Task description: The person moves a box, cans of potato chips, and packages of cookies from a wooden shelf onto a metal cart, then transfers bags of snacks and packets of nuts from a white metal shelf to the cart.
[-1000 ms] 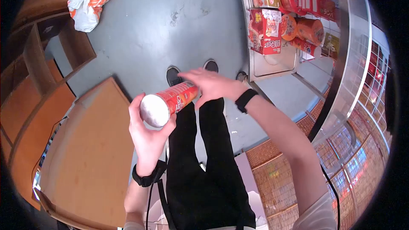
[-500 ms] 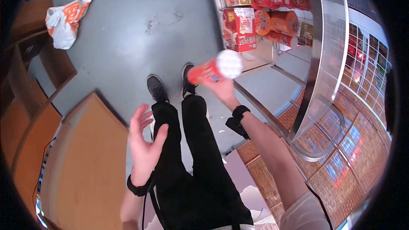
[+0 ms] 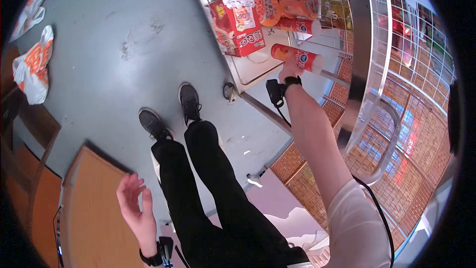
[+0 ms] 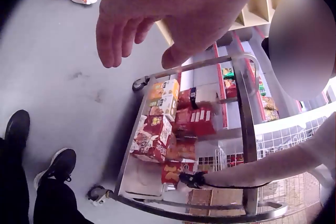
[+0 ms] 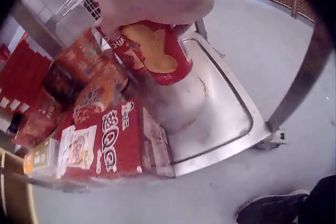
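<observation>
My right hand point(image 3: 289, 71) grips a red chip canister point(image 3: 310, 61) with a white lid, over the bare end of a metal cart point(image 5: 226, 113). In the right wrist view, the canister's red end with printed yellow chips point(image 5: 157, 50) shows under the hand, tilted above the tray. Another red canister point(image 3: 299, 26) lies on the cart beside orange noodle cups point(image 3: 299, 2) and a red snack box point(image 3: 238, 25). My left hand point(image 3: 137, 213) hangs to the left of my legs, fingers loosely bent, holding nothing.
A metal push handle point(image 3: 391, 144) rises at the cart's right end. Wire baskets point(image 3: 421, 54) stand beyond it. A wooden board point(image 3: 99, 208) and brown shelving are at the left. White plastic bags point(image 3: 34, 67) lie on the floor. The cart's caster point(image 3: 229, 92) is near my shoes.
The canister passed from my left hand to my right, which carried it rightward over the cart. The left hand let go and dropped back to the left. The head view shifted toward the cart.
</observation>
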`<state>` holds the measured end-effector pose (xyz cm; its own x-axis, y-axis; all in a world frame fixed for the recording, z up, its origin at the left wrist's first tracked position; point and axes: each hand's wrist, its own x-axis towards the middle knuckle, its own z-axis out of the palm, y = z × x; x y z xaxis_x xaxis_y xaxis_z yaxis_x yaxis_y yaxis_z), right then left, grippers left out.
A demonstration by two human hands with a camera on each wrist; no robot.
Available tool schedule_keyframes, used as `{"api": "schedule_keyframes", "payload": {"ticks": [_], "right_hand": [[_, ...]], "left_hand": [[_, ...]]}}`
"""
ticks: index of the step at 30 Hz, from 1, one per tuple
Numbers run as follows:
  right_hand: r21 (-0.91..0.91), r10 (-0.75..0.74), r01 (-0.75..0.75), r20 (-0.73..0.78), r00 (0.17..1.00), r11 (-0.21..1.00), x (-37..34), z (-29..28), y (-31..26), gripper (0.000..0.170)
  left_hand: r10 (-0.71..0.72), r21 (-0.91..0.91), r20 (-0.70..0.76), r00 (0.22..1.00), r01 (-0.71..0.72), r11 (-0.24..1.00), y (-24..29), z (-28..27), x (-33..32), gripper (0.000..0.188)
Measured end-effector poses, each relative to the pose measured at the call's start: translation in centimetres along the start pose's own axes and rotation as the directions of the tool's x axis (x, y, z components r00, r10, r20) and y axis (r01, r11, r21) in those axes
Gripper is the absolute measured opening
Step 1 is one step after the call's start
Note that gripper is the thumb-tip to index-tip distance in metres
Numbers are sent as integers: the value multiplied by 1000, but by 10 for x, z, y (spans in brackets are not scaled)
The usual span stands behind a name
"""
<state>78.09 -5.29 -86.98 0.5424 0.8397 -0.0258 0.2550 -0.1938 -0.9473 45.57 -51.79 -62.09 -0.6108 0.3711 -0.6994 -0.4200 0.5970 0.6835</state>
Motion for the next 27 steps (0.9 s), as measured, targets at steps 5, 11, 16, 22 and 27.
{"api": "schedule_keyframes", "payload": {"ticks": [5,11,16,22,27], "right_hand": [[-41,-4,6,57,998,999,58,14,41,66],[-126,-28,44,127,991,991,130,12,79,67],[-133,53,-33,148,988,991,156,18,99,71],[-31,99,-97,52,994,995,112,44,52,59],[-46,35,-33,44,998,998,116,46,51,65]], "left_hand": [[-69,4,8,998,69,998,-22,26,6,43],[-137,24,-13,990,138,990,-26,55,11,41],[-115,27,17,993,115,993,-23,70,14,42],[-108,-25,-5,994,108,994,-9,77,22,40],[-147,-4,-28,989,147,989,-1,82,23,40]]}}
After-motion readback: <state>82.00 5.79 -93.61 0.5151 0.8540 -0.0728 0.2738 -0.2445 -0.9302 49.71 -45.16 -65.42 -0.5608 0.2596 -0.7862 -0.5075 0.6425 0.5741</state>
